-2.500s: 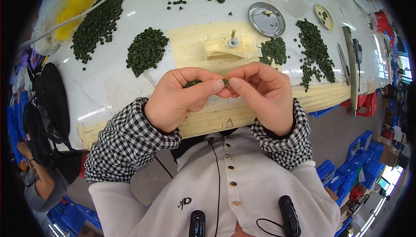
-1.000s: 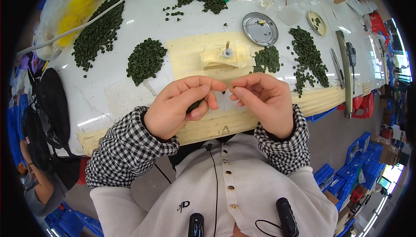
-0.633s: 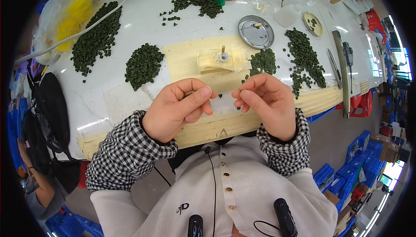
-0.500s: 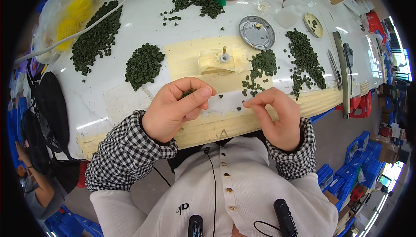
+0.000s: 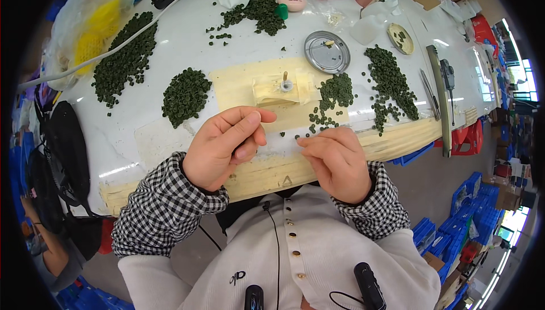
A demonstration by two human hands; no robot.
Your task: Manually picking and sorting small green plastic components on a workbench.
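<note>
Both hands have come apart since a moment ago: the right hand (image 5: 339, 162) has dropped to the table (image 5: 170, 43) edge, fingertips pinched narrow over loose green beads (image 5: 318, 120) by the nearest heap, though whether it grips one I cannot tell, while the left hand (image 5: 224, 145) hovers curled, thumb on forefinger as if guarding something tiny. I count six green heaps, kept within reach around one taped jig (image 5: 282, 87), one round tin lid (image 5: 326, 52) and one small dish (image 5: 401, 38).
</note>
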